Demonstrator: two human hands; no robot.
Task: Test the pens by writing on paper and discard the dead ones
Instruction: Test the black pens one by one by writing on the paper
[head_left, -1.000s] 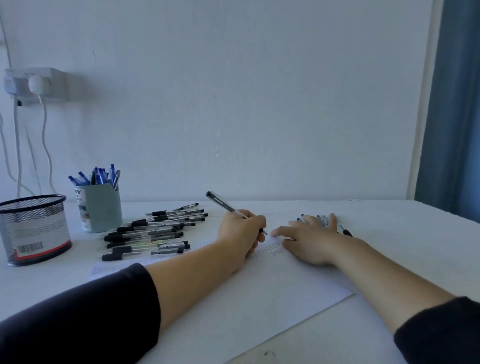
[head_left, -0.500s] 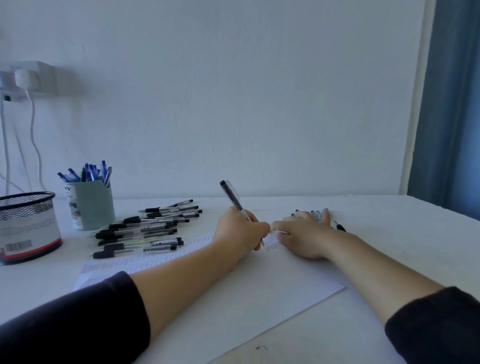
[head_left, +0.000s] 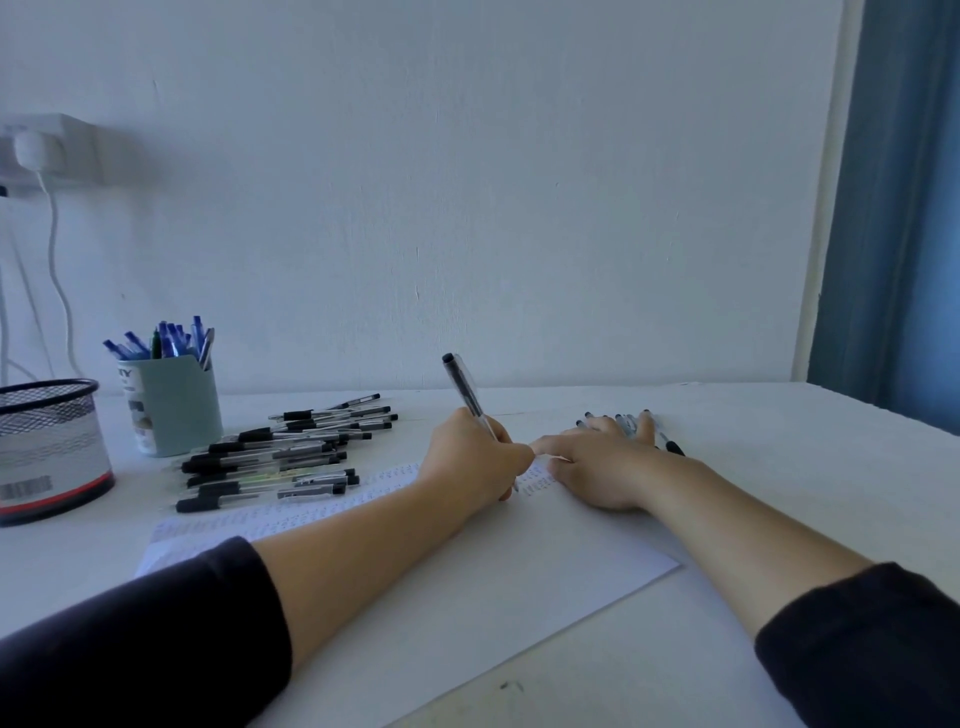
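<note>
Your left hand (head_left: 475, 457) grips a clear-barrelled ballpoint pen with a black end cap (head_left: 464, 388), fingers and thumb curled round its lower barrel. The pen stands steeply, its capped end leaning toward 11 o'clock, its tip down at the white sheet of paper (head_left: 467, 582) just under the hand; the exact contact point is hidden by your knuckles. Rows of small test marks run across the sheet from its 9 o'clock edge up to the hand.

At 3 o'clock from that hand, your right hand (head_left: 605, 462) lies flat on the far right part of the sheet, fingers straight and slightly spread, the thumb reaching toward 9 o'clock until it almost meets the left hand's knuckles. Beyond its fingertips, at 12 to 1 o'clock, a few black-tipped pens (head_left: 670, 444) lie on the white tabletop (head_left: 805, 467), partly covered by the fingers.

At 9 to 10 o'clock from the writing hand, a loose pile of clear pens with black grips (head_left: 275, 457) lies on the table, touching the sheet's far edge. Further out at 9 o'clock stands a pale green pen cup (head_left: 171, 410) holding blue pens, and just beyond it a black wire-mesh basket with a barcode label (head_left: 49, 452). Both forearms show dark sleeves (head_left: 140, 644) pushed up. A blue curtain (head_left: 898, 208) hangs at 2 o'clock.
</note>
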